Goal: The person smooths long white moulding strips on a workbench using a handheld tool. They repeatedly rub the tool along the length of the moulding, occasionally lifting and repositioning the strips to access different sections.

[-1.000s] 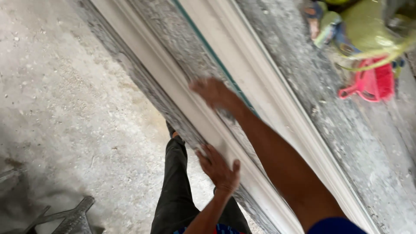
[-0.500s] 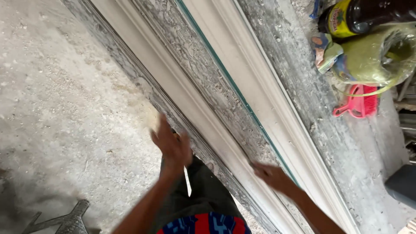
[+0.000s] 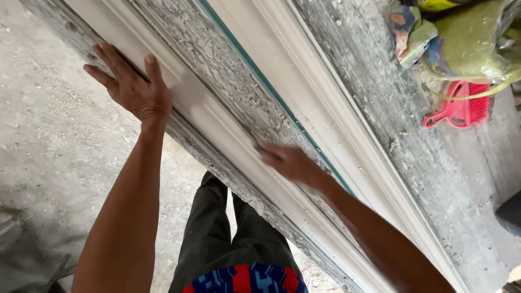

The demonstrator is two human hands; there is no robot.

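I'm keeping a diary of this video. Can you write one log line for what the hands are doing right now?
left hand: flat on white moulding | right hand: blurred, on moulding | red brush: lying apart

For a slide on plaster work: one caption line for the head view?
Left hand flat on a long white plaster moulding, right hand blurred on its grey crusted bench.

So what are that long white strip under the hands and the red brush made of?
White moulding: probably cast plaster, with a matte, chalky, profiled surface and grey crust alongside. Red brush: plastic by its glossy, uniform colour, handle and bristles alike.
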